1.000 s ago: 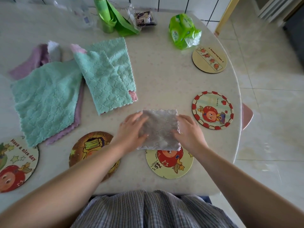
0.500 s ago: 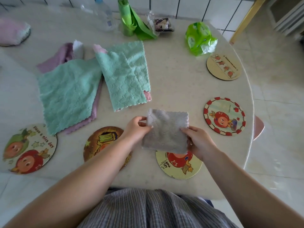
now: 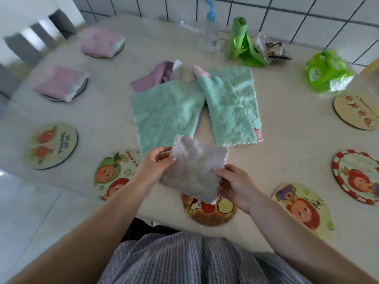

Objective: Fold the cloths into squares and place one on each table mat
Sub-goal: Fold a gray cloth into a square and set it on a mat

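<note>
1. Cloth (image 3: 194,171), grey and already folded to a rough square, hangs in the air just above the near edge of the worktop (image 3: 287,144), tilted, its low corner over the brown mat (image 3: 211,212).
2. Left hand (image 3: 153,167) pinches the cloth's upper left edge between thumb and fingers; right hand (image 3: 235,185) grasps the lower right edge, fingers curled under it. Both grips are closed on the cloth.
3. Risk: held by two edges only, the layers could slip apart and the square open, since the low corner already sags and shows a pink underside.
4. Risk: if set down while tilted, it could land askew or half off a mat.
5. Bare mats lie near: the brown one below the cloth, a green-and-red mat (image 3: 114,173) to the left, more at the right. Choosing between them looks open.
6. Farther off, two green cloths (image 3: 170,111) lie spread and unfolded with a purple cloth (image 3: 153,78) beneath; these remain to do.
7. At the far left, two mats already carry folded pink cloths (image 3: 59,83).
</note>
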A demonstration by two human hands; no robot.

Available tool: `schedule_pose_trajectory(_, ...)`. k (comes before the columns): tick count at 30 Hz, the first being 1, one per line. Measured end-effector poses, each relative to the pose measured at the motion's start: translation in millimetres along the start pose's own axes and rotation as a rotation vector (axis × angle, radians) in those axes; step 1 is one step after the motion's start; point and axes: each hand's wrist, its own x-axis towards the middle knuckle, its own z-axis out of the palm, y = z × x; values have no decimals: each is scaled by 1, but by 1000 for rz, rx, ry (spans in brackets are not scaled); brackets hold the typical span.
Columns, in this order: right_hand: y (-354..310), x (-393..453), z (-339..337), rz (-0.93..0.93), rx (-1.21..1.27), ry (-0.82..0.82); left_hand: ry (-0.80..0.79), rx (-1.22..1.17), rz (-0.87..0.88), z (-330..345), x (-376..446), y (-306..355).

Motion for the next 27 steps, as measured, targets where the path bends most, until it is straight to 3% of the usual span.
schedule_pose_trajectory(7,30,34,153,70,-83,-80,169,108,44,-149,33,-10)
schedule_pose_trajectory(15,37,72,307,76,-371,-281,378,356,59,-307,79,0)
schedule_pose_trajectory(20,46,99,369,47,-533,-327,472,486,43,-367,97,0)
schedule_pose_trajectory(27,56,118,398,71,-603,-356,510,571,43,-392,112,-7)
